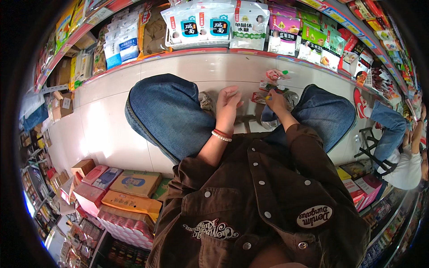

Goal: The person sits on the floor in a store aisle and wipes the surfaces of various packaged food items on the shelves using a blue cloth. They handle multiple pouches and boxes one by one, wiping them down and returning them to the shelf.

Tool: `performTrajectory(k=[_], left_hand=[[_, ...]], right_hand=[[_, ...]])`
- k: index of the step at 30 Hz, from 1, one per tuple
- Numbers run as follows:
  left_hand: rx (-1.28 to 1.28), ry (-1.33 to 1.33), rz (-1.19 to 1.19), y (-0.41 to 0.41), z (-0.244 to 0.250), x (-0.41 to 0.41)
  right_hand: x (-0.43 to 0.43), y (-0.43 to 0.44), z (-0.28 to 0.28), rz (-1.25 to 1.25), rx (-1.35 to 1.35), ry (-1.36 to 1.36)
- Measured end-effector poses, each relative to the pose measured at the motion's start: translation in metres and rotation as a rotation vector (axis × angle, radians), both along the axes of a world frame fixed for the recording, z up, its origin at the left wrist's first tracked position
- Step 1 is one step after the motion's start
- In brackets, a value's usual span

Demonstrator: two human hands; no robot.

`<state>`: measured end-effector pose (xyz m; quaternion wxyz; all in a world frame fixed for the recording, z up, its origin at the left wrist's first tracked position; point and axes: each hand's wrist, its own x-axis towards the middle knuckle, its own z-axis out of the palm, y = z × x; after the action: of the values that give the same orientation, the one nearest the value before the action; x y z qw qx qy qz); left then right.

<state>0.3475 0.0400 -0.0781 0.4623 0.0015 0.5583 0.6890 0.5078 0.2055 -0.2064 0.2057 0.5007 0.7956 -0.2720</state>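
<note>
My left hand [228, 100] is raised between my knees, fingers loosely curled and apart, with nothing in it. Two bracelets, red and white, circle that wrist. My right hand [277, 101] is by my right shoe [292, 98], its fingertips closed on a small yellow thing [268, 98] that I cannot make out. Touching or just beside those fingers is a red packet [257, 97]. Beyond it on the tiles, a clear and red plastic pouch [275, 75] has a green cap. Another cap, white and green, shows above the hand; my fingers partly hide what is there.
Ahead runs a low shop shelf [214, 50] of bagged foods, including white bags [249, 28]. Cartons [134, 182] stand behind me at the left. At the right, another person [402, 167] sits on a folding stool [370, 142]. Pale floor tiles [107, 124] lie between.
</note>
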Motion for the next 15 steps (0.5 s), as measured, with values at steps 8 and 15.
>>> performTrajectory(k=[8,15], left_hand=[[-0.013,0.007,-0.082,0.003,-0.008,0.003],[-0.008,0.002,-0.041,0.004,-0.005,0.007]], right_hand=[[0.017,0.007,-0.015,-0.030,0.071,-0.070],[-0.016,0.001,0.052,0.209,0.163,-0.095]])
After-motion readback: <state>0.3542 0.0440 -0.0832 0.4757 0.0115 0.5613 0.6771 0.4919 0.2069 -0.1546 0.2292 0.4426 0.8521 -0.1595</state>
